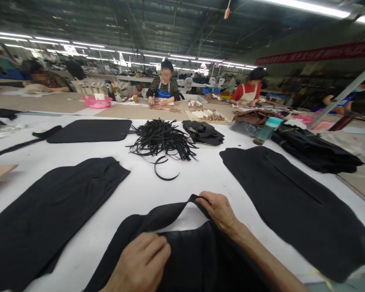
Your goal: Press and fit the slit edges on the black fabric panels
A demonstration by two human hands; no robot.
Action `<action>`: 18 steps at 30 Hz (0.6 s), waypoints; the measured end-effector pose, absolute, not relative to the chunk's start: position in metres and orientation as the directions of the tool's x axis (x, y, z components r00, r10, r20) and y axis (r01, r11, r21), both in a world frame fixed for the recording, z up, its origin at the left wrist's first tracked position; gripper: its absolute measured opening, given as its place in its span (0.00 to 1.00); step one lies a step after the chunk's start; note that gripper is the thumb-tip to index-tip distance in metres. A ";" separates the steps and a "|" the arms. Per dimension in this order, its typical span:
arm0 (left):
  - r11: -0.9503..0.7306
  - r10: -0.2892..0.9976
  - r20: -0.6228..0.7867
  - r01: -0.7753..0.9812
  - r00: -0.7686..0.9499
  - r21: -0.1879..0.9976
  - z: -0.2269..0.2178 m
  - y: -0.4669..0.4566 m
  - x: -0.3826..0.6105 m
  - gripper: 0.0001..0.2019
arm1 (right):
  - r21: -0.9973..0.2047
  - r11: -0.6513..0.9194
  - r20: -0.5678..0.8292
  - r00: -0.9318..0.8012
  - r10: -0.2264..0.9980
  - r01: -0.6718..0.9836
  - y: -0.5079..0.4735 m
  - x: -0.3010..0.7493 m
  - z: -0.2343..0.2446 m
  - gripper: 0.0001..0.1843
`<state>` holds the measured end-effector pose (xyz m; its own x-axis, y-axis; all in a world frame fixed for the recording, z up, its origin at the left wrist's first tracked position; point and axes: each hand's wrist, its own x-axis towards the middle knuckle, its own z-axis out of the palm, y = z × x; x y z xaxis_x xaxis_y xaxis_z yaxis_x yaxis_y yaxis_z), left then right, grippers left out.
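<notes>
A black leather-like piece [185,255] lies before me on the white table [194,174], with a gap between its far edge strip and its near part. My right hand [217,209] pinches the top corner of that strip and holds it up. My left hand [142,259] is closed at the piece's near edge, its fingertips hidden behind the knuckles. Similar black pieces lie flat on both sides, one at left [57,202] and one at right [295,202].
Beyond my hands is a heap of thin black strips [162,138]. A black rectangular panel [91,130], folded black pieces [203,132] and a teal-lidded bottle [267,130] stand or lie along the back. Co-workers sit across the table, near a pink basket [97,101].
</notes>
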<state>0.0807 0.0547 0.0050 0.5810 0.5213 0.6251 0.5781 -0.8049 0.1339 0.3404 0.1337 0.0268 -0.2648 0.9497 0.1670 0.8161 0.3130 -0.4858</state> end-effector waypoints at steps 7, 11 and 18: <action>-0.203 0.960 -0.155 0.959 0.235 0.200 0.027 0.094 0.016 0.29 | -0.377 0.396 0.219 -0.335 0.916 0.837 0.127 0.343 0.023 0.17; -0.140 0.963 -0.196 0.962 0.187 0.233 0.020 0.099 0.010 0.21 | -0.179 0.480 0.274 -0.425 0.863 0.859 0.129 0.349 0.020 0.20; -0.053 0.970 -0.214 0.963 0.112 0.265 0.020 0.091 0.011 0.07 | 0.154 0.488 0.408 -0.505 0.761 0.859 0.139 0.359 0.009 0.20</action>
<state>0.0106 0.0913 0.0200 0.1122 0.9703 -0.2143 0.9627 -0.0527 0.2653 0.3589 0.1388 0.0094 -0.5048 0.7608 0.4078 0.8593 0.4877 0.1538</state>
